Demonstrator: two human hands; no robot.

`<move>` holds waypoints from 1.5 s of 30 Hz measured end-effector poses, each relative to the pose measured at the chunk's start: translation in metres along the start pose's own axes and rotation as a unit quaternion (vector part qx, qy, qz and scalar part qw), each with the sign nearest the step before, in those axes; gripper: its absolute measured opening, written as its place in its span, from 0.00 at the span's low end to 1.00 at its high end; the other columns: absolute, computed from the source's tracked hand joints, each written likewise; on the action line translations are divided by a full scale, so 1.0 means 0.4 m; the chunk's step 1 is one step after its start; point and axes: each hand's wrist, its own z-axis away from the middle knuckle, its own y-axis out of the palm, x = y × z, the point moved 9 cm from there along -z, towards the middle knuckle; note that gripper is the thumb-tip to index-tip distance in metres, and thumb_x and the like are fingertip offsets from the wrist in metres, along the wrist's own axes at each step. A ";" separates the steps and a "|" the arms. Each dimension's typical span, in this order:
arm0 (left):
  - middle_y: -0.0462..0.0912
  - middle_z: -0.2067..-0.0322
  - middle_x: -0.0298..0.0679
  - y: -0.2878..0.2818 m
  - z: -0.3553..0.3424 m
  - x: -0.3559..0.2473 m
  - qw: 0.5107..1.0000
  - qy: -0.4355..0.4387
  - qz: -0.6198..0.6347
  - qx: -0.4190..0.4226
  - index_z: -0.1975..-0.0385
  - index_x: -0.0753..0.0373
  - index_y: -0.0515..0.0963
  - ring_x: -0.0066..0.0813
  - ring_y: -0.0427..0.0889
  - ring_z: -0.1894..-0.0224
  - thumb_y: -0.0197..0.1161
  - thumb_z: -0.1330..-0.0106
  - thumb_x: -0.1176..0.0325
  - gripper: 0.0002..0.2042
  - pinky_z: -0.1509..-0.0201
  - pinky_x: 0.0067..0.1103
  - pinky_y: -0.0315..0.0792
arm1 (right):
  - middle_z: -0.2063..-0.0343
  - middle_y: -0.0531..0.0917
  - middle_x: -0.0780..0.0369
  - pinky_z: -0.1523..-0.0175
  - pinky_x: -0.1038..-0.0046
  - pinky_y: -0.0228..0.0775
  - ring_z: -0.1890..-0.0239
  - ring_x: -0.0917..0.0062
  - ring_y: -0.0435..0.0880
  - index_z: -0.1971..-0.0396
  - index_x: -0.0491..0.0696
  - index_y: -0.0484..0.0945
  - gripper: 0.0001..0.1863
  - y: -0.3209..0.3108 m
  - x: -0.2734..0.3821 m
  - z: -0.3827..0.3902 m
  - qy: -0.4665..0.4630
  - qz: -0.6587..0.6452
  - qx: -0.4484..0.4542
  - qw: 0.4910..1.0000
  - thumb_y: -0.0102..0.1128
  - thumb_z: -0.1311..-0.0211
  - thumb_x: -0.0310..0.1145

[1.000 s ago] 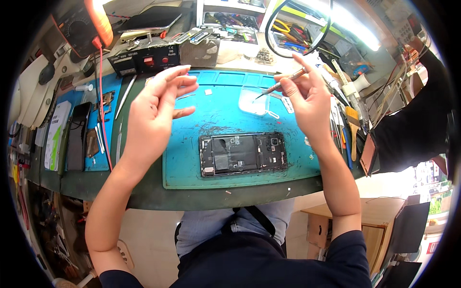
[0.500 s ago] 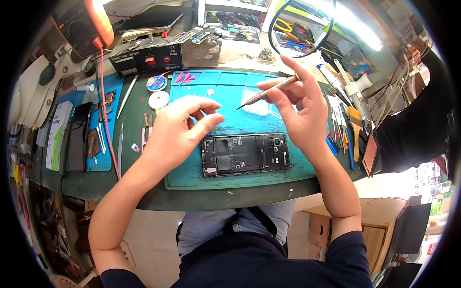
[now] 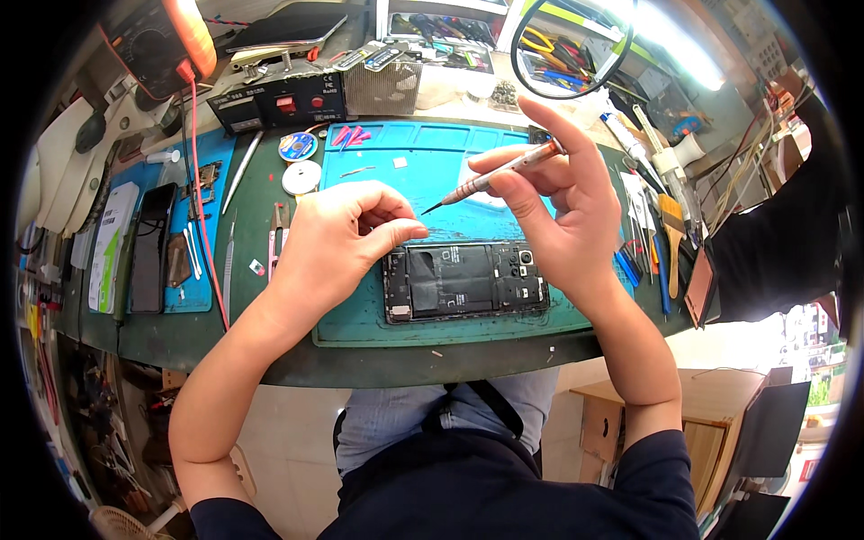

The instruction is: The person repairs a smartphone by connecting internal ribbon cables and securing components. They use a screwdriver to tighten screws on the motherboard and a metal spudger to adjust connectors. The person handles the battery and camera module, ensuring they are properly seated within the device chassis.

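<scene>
An opened phone [image 3: 465, 282], its black insides showing, lies on the blue repair mat [image 3: 360, 335] in front of me. Over its upper right side, my right hand [image 3: 576, 211] grips a slim precision screwdriver [image 3: 504, 175] between thumb and fingers, the dark tip slanting down to the left. My left hand [image 3: 337, 236] hovers at the phone's upper left, thumb and forefinger pinched together close to that tip. Whatever sits in the pinch, if anything, is too small to make out. The tip and the left fingertips appear slightly apart.
Left of the mat are a solder spool [image 3: 297, 147], a white reel [image 3: 301, 178] and tweezers [image 3: 230, 270]. Another phone [image 3: 153, 247] lies farther left. A brush [image 3: 671, 232] and several tools lie at right. A black powered box [image 3: 279, 101] and a multimeter [image 3: 155, 47] stand behind.
The left thumb and forefinger have closed into a pinch. The screwdriver tip has moved left and slightly down, nearer to them. The whole view has shifted a little.
</scene>
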 end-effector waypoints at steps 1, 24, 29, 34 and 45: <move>0.89 0.70 0.36 0.000 0.001 -0.008 1.000 0.003 -0.010 0.002 0.64 0.69 0.87 0.18 0.85 0.68 0.75 0.32 0.72 0.07 0.61 0.19 0.80 | 0.56 0.92 0.51 0.47 0.72 0.85 0.54 0.73 0.92 0.25 0.39 0.62 0.33 0.001 0.000 0.001 0.000 -0.003 0.003 1.000 0.66 0.24 0.27; 0.87 0.69 0.32 0.009 0.001 0.049 0.944 -0.137 0.300 -0.001 0.63 0.63 0.85 0.14 0.81 0.71 0.74 0.27 0.61 0.11 0.68 0.14 0.72 | 0.55 0.91 0.49 0.48 0.74 0.86 0.52 0.71 0.92 0.39 0.40 0.66 0.21 -0.010 0.000 0.007 0.016 -0.139 -0.062 0.988 0.65 0.24 0.24; 0.82 0.70 0.30 0.003 0.010 0.047 0.927 -0.143 0.343 -0.051 0.66 0.60 0.81 0.14 0.74 0.72 0.72 0.27 0.53 0.16 0.68 0.14 0.68 | 0.55 0.91 0.51 0.48 0.76 0.85 0.50 0.72 0.92 0.46 0.42 0.66 0.17 0.005 0.002 0.008 0.028 -0.209 -0.081 0.974 0.65 0.26 0.21; 0.80 0.70 0.29 -0.003 0.027 0.051 0.912 -0.168 0.368 -0.070 0.66 0.59 0.79 0.14 0.73 0.71 0.70 0.26 0.51 0.17 0.68 0.14 0.68 | 0.51 0.88 0.45 0.45 0.69 0.88 0.51 0.66 0.92 0.48 0.43 0.66 0.14 0.029 0.039 -0.008 0.024 -0.190 -0.067 0.979 0.61 0.23 0.20; 0.80 0.68 0.27 -0.022 0.031 0.057 0.897 -0.145 0.405 -0.104 0.64 0.57 0.79 0.12 0.74 0.69 0.70 0.25 0.52 0.15 0.66 0.14 0.70 | 0.55 0.91 0.53 0.46 0.77 0.85 0.51 0.74 0.93 0.48 0.40 0.70 0.17 0.050 0.036 -0.020 0.047 -0.211 -0.116 0.969 0.70 0.29 0.22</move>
